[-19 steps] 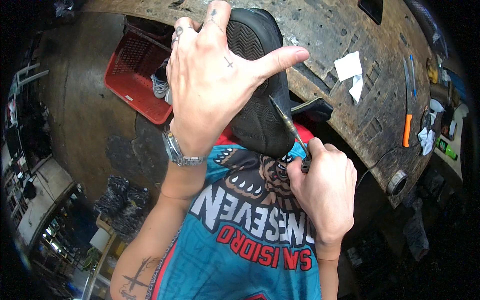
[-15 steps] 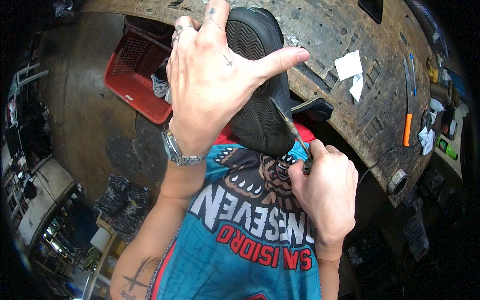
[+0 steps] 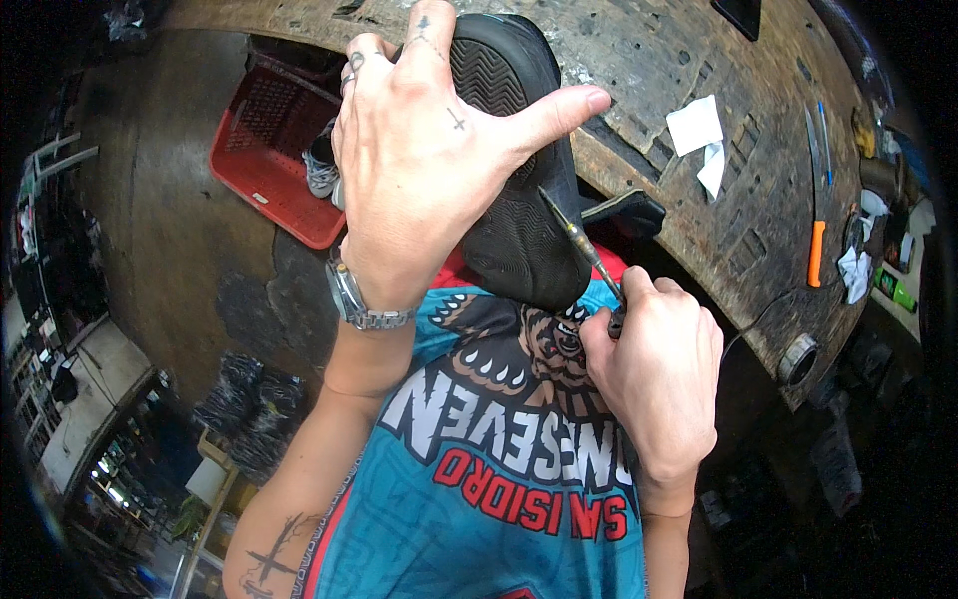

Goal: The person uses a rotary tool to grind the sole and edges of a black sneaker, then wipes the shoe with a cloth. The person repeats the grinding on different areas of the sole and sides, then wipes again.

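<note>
A black shoe point(image 3: 544, 240) lies sole up on my lap, at the edge of the workbench. My left hand point(image 3: 414, 165) grips it from above, with the thumb stuck out across the sole and the other fingers over its left edge; some fingertips are hidden. In my closed right hand point(image 3: 654, 364) is a slender, stained metal awl-like tool point(image 3: 584, 245). Its pointed tip meets the side of the sole near the middle. My fist covers most of the tool's dark handle. A dark strap-like shoe part point(image 3: 629, 212) sticks out to the right.
The worn wooden workbench point(image 3: 639, 100) carries white paper scraps point(image 3: 696, 127), an orange-handled knife point(image 3: 816, 255), a blue pen point(image 3: 825, 145) and a round tin point(image 3: 797, 357) at its near edge. On the left a red crate point(image 3: 264, 185) holds a grey shoe point(image 3: 321, 168).
My right hand has shifted slightly right, and the tool's tip stays at the sole's side. The left hand keeps its place on the shoe, its thumb a little further left.
</note>
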`<state>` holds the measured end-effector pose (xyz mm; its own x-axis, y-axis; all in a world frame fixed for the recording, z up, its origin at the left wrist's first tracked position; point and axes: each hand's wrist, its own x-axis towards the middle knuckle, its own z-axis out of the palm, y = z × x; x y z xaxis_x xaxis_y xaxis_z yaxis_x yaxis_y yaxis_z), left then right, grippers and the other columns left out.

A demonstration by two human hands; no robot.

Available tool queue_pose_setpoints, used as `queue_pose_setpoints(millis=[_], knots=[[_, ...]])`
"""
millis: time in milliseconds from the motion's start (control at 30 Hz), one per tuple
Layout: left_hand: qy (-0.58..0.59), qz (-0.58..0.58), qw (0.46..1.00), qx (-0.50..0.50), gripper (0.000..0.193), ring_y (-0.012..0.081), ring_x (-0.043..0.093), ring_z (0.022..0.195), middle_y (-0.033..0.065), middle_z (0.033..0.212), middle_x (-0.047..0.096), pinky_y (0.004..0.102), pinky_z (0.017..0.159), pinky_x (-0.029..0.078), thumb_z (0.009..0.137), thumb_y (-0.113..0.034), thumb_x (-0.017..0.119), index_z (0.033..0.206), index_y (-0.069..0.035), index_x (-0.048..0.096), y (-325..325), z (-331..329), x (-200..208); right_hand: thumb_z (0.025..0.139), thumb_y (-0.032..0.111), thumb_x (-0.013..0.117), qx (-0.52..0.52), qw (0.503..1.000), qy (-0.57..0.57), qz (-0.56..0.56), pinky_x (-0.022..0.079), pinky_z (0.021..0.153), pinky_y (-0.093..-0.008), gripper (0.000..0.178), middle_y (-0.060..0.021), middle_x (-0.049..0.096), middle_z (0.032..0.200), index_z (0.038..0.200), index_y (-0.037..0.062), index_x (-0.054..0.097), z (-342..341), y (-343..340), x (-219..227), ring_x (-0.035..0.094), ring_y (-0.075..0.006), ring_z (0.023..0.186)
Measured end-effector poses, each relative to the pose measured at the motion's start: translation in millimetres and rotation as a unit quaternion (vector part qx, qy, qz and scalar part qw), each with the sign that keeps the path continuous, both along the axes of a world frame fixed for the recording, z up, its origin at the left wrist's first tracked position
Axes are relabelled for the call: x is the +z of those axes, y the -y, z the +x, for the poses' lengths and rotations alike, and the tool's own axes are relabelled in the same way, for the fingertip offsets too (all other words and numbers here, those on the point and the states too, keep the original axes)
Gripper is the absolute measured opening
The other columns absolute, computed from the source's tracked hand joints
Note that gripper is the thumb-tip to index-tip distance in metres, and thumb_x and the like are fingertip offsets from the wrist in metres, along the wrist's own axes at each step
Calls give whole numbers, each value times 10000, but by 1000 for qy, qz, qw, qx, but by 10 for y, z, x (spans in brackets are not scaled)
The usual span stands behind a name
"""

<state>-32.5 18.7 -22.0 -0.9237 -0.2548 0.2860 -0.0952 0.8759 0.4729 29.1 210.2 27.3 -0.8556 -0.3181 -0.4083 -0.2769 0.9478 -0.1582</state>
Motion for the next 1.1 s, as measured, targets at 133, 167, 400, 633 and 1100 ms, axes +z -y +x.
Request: queue_pose_setpoints(millis=[133, 167, 400, 633, 1100], knots=[[45, 32, 998, 9, 813, 374, 641, 981, 235, 999, 657, 439, 891, 514, 636, -603, 911, 1114, 5, 660, 7, 29, -7, 801, 160, 703, -2, 1000, 13, 1, 534, 625, -452, 177, -190, 645, 756, 864, 15, 623, 1, -37, -8, 672, -358, 640], [47, 37, 998, 10, 807, 372, 642, 981, 234, 1002, 659, 438, 889, 514, 636, -601, 911, 1110, 4, 664, 14, 23, -6, 802, 161, 702, 5, 1000, 12, 1, 535, 627, -453, 178, -190, 648, 761, 872, 16, 627, 0, -54, -10, 672, -359, 639], [23, 55, 998, 13, 761, 358, 651, 1011, 220, 1038, 673, 424, 908, 512, 669, -534, 918, 1137, 10, 664, 104, 66, -58, 797, 166, 696, 35, 998, 53, -21, 550, 659, -459, 188, -211, 669, 746, 879, 1, 663, -83, -212, -17, 685, -381, 671], [15, 146, 989, -14, 750, 346, 658, 981, 218, 1034, 668, 427, 892, 519, 684, -473, 928, 1171, 20, 640, 272, 104, -177, 780, 164, 697, 31, 990, 122, -66, 548, 718, -480, 198, -221, 671, 728, 841, -20, 660, -142, -276, -36, 689, -410, 717], [29, 211, 977, 10, 762, 367, 649, 1007, 215, 1065, 654, 437, 893, 520, 672, -455, 943, 1191, 6, 629, 337, 197, -183, 780, 174, 708, 20, 989, 126, -73, 542, 697, -476, 198, -223, 674, 737, 814, -14, 657, -38, -258, -34, 687, -411, 700]])
